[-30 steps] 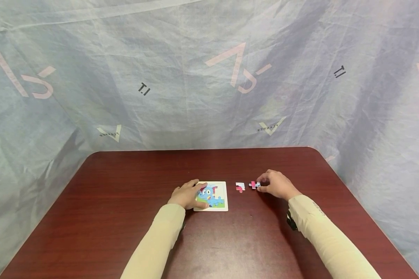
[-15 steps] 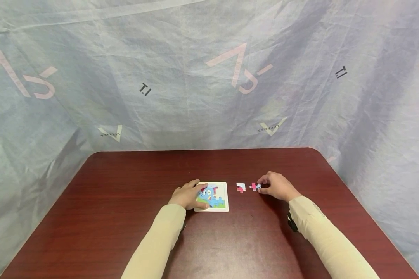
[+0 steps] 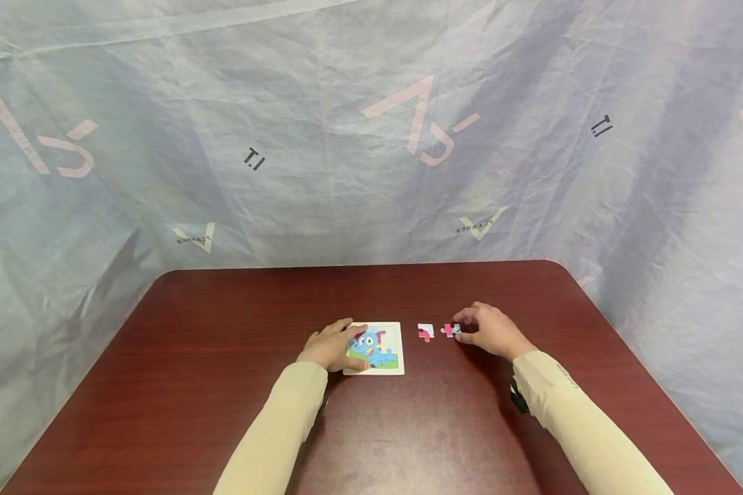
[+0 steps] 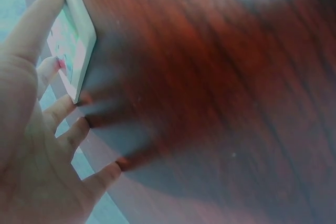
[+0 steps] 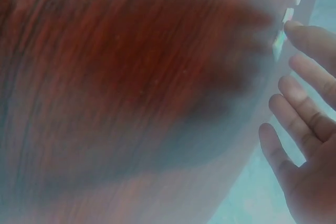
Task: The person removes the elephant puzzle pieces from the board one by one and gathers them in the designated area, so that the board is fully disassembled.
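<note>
In the head view my left hand (image 3: 329,349) lies across the left side of a white-framed jigsaw puzzle (image 3: 401,350) with a blue cartoon animal. Its thumb and index finger rest on the picture, spread apart. The upper right of the picture shows a pale gap. My right hand (image 3: 489,331) is at a pink and blue puzzle piece (image 3: 450,331) lying on the table, thumb and index finger at its right end. In the right wrist view the fingers (image 5: 296,121) are extended and apart. Left of that piece lies a white and pink puzzle piece (image 3: 426,332).
The dark red wooden table (image 3: 223,323) spreads around both hands. A grey printed fabric sheet (image 3: 322,165) hangs behind it and along both sides.
My right hand's fingers now cover slightly less of the pink and blue puzzle piece. The left hand and the framed puzzle stay in place.
</note>
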### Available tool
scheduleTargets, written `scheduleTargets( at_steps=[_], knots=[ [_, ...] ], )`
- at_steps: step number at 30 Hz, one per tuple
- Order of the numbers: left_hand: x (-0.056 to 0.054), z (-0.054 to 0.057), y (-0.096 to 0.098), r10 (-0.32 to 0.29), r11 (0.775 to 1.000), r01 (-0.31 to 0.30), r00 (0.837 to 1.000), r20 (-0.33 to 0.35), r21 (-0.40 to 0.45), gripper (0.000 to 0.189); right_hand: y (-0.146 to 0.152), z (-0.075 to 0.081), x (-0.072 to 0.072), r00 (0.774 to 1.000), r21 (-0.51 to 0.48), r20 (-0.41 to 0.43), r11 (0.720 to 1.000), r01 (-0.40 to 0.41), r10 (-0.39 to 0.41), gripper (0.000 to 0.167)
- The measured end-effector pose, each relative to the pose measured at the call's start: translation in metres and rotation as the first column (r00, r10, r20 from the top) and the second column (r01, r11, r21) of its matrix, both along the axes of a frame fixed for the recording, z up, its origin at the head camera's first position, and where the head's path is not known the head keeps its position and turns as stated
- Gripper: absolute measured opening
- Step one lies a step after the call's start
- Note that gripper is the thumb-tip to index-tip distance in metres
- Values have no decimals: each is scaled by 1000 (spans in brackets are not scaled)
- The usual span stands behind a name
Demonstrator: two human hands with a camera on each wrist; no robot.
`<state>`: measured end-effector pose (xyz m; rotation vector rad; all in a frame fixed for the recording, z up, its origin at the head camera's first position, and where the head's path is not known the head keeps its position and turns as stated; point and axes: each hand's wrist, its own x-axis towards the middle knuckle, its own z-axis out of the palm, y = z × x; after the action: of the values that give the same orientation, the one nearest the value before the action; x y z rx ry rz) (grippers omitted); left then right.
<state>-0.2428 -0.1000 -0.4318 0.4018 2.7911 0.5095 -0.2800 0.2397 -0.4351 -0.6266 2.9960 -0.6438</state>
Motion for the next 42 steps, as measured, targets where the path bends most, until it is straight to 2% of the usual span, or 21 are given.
scheduleTargets(
  at_steps=[8,16,20,25,33,38,42],
  knots=[
    [1,0,-2,-6,1000,5,1000,10,30,79,-8,4,10,998,-19,-38,999,-44,43,31],
    [4,2,-6,7,998,-7,1000,-3,61,79,-29,7,18,992,-13,-93,996,-90,88,31],
    [5,3,-7,8,998,-7,1000,-5,64,79,-39,8,22,991,-31,-94,995,-95,91,31],
    [7,3,-8,8,999,-7,1000,-4,52,79,-51,8,30,994,-118,-67,989,-88,81,33],
    [9,1,-9,3,999,-2,1000,-22,41,79,-72,3,37,997,-297,21,952,-69,78,32],
    [9,1,-8,3,999,-3,1000,-22,41,79,-84,-1,43,993,-354,98,935,-22,60,32],
    [8,1,-8,8,999,-7,1000,-19,35,80,-91,-5,45,988,-381,137,925,-14,71,31]
  ],
)
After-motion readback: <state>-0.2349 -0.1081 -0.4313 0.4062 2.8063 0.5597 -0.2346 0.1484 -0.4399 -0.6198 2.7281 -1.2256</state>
